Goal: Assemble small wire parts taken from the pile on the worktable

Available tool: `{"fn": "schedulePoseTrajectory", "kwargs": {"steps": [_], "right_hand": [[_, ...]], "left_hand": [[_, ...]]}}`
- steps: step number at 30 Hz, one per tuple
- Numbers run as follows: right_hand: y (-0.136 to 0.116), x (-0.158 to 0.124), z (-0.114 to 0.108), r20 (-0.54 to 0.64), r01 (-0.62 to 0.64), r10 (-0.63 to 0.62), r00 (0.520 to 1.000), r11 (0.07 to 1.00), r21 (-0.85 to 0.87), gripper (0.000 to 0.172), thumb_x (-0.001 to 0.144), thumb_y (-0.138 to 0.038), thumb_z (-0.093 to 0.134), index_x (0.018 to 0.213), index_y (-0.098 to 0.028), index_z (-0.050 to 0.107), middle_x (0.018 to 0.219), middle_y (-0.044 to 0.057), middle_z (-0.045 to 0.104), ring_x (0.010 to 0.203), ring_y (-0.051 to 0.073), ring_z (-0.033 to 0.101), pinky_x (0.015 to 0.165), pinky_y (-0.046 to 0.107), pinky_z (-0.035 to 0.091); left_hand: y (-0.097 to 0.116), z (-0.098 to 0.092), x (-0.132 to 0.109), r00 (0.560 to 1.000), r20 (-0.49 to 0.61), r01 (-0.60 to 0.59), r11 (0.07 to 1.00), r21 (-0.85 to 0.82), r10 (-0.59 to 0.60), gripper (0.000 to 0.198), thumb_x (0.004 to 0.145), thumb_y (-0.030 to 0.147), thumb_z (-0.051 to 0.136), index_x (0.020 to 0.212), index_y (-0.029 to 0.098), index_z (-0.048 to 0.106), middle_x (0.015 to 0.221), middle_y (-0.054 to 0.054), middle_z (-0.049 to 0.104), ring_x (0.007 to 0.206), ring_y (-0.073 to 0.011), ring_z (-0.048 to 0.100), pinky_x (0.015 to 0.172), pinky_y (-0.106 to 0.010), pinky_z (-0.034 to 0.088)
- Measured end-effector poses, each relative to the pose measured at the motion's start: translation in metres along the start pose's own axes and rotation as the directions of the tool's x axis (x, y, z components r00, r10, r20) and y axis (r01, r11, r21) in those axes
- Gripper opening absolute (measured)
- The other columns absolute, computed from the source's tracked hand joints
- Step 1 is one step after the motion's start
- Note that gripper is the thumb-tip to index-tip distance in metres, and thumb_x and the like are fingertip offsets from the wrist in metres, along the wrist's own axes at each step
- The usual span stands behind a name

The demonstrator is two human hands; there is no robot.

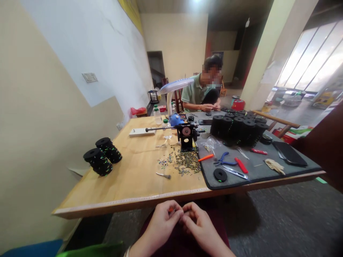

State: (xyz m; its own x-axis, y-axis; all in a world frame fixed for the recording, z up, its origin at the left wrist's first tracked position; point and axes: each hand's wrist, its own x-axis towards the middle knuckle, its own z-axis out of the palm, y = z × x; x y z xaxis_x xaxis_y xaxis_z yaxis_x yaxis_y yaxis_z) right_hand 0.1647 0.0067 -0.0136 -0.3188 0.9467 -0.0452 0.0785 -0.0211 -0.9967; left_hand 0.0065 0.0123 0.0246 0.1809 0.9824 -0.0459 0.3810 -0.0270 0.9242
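In front of the table's near edge, low in the view, my left hand and my right hand meet, thumbs and fingertips pinched together. A small orange-red item shows inside the curl of my left fingers; its kind is too small to tell. Whatever the right fingertips pinch is hidden. Beyond the hands, a pile of small dark-and-gold metal pieces lies beside scattered coloured beads. A small brush-like tool rests nearer to me on the wooden table.
A black hand-crank winder stands mid-table by a lamp. Black spools stand left and right. On the grey mat lie blue pliers, tweezers and a black disc. A co-worker sits opposite.
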Motion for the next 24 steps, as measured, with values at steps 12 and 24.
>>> {"fn": "schedulePoseTrajectory", "kwargs": {"steps": [12,24], "right_hand": [[-0.026,0.0,-0.001,0.015,0.083,-0.088,0.996,0.98,0.183,0.036,0.084,-0.042,0.055,0.114,-0.022,0.051,0.096,0.008,0.066,0.079,0.02,0.064,0.052,0.025,0.052],[-0.006,0.004,0.005,-0.08,0.048,-0.048,0.996,0.999,-0.012,0.031,0.081,-0.044,0.055,0.064,-0.02,0.048,0.047,-0.007,0.04,0.044,0.008,0.034,0.043,0.021,0.024]], "left_hand": [[0.017,-0.01,0.001,0.999,-0.026,-0.026,0.997,0.072,0.028,0.02,0.077,0.031,0.057,0.065,0.015,0.063,0.062,-0.003,0.064,0.061,-0.0169,0.054,0.06,-0.025,0.04],[0.011,-0.034,0.011,0.989,-0.044,-0.115,0.923,0.368,0.141,0.018,0.08,0.027,0.054,0.068,0.019,0.065,0.066,-0.003,0.066,0.063,-0.0184,0.057,0.06,-0.026,0.039]]}}
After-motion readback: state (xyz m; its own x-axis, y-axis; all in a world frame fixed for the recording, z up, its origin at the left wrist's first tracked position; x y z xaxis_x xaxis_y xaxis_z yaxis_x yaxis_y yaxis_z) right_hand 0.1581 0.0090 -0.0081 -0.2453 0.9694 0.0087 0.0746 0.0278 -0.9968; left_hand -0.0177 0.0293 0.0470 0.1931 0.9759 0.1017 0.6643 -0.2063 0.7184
